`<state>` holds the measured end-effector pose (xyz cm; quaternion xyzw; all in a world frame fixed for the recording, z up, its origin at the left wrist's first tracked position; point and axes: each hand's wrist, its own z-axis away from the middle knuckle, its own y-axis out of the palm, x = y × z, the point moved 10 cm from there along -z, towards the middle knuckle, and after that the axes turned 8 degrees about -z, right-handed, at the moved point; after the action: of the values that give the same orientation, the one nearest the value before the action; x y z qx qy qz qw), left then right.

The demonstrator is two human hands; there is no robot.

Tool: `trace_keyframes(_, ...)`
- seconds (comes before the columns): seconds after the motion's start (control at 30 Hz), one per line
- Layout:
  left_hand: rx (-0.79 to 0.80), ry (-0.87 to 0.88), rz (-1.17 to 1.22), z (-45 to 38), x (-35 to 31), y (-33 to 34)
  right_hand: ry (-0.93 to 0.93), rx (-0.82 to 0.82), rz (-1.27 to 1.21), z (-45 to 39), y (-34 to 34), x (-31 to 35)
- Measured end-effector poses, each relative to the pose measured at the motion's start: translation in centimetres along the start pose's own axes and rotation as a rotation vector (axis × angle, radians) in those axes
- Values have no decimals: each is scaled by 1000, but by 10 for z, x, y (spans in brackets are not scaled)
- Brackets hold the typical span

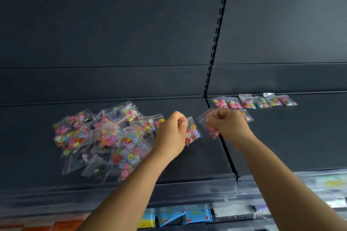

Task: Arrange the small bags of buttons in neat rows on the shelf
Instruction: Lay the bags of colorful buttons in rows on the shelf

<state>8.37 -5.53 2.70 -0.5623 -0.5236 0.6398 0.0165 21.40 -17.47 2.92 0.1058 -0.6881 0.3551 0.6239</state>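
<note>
Our right hand, nearer the back-edge row of bags, pinches a button bag; our left hand pinches another bag.

One head-worn view faces forward, close over the dark shelf.

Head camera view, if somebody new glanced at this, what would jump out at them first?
Probably the messy heap of button bags on the left part of the dark shelf, bright against it. Next, the two hands in the middle: the left hand pinches a bag of mixed buttons, and the right hand holds a bag of pink buttons. Behind them, a tidy row of bags lines the right section's back edge.
</note>
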Motion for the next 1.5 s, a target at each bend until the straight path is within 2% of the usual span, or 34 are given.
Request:
trace_keyframes(0.23, 31, 60, 64, -25, -66, 60, 5, -172, -19, -13, -95, -32)
trace_keyframes(0.43, 55, 60, 70, -46, -123, 129, 51, -235, -2, -36, -178, -72)
trace_keyframes(0.6, 61, 44, -15, -66, -151, 175, 71, -233, 52, -61, -218, -102)
trace_keyframes(0.83, 58, 29, -294, -91, -163, 208, 67, -161, 146, -92, -221, -118)
trace_keyframes(1.03, -11, 214, -574, -85, -177, 209, -107, -94, 476, -89, -213, -105)
trace_keyframes(1.13, 71, 299, -594, -71, -178, 221, -216, 23, 563, -81, -204, -101)
trace_keyframes(1.23, 140, 311, -586, -64, -172, 230, -242, 102, 582, -76, -198, -103)
trace_keyframes(1.5, 140, 296, -567, -64, -168, 228, -244, 28, 545, -80, -191, -99)
